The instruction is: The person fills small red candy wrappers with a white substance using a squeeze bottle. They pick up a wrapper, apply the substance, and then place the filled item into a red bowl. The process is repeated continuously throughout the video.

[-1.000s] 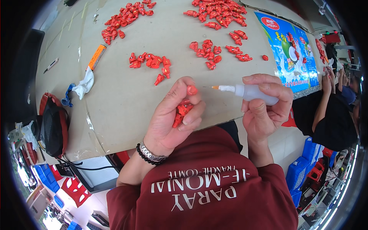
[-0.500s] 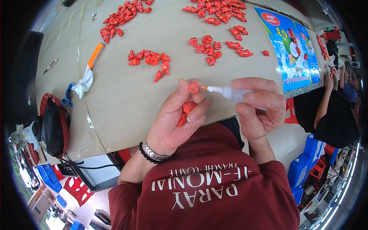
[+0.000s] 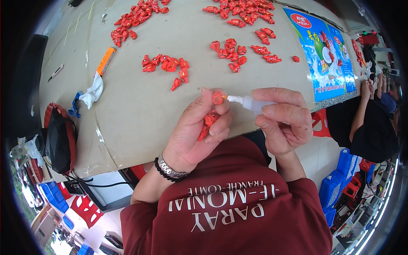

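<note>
My left hand (image 3: 191, 131) pinches a small round red plastic piece (image 3: 218, 98) between thumb and forefinger. More red pieces (image 3: 208, 123) sit in its palm under the curled fingers. In my right hand (image 3: 291, 121) is a translucent squeeze bottle (image 3: 258, 105) with a white neck and a thin orange tip, held sideways. That tip meets the edge of the round piece, or lies just beside it; I cannot tell which. Beyond my hands, several small red plastic parts (image 3: 171, 64) lie loose on the table (image 3: 123, 114).
Bigger heaps of red parts (image 3: 244, 10) lie at the back. A blue printed sheet (image 3: 321, 55) covers the table's right side. Leftward are an orange tube (image 3: 106, 61), a white tissue (image 3: 92, 91), a pen-like tool (image 3: 55, 73) and a black-and-red bag (image 3: 60, 138). Another person (image 3: 369, 123) sits at right.
My right hand has shifted slightly left with the bottle, bringing its tip closer to the round piece. The piece in my left hand has moved a little to the right.
</note>
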Motion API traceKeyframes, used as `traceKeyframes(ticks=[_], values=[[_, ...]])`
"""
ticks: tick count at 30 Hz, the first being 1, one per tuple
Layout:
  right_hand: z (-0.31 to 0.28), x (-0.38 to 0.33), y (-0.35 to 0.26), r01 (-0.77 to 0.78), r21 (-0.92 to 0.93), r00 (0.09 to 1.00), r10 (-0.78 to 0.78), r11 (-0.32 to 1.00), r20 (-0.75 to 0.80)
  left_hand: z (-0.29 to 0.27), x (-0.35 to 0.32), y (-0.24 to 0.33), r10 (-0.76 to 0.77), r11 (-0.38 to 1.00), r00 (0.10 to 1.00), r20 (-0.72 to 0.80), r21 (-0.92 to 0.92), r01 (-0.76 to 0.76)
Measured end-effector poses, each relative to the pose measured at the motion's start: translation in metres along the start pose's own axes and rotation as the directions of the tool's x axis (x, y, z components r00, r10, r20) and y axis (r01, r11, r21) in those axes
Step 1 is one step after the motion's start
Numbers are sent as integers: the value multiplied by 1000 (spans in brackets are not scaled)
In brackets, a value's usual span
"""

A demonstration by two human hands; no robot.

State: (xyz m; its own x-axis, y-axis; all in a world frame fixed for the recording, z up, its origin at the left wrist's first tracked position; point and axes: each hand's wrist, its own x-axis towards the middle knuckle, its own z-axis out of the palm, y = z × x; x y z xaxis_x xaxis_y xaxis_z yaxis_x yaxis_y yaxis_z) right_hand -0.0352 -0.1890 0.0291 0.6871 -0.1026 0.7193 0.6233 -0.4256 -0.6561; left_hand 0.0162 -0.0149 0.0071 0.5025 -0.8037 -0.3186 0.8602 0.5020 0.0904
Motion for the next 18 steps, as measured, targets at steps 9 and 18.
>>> traceKeyframes(ticks=[9, 18], values=[[-6, 2, -2, 1, 41, 1000, -1, 999, -21, -3, 0, 2, 60, 995, 998, 13, 74, -61], [-3, -1, 2, 18, 19, 999, -18, 1000, -36, -3, 0, 3, 48, 997, 999, 17, 68, -49]])
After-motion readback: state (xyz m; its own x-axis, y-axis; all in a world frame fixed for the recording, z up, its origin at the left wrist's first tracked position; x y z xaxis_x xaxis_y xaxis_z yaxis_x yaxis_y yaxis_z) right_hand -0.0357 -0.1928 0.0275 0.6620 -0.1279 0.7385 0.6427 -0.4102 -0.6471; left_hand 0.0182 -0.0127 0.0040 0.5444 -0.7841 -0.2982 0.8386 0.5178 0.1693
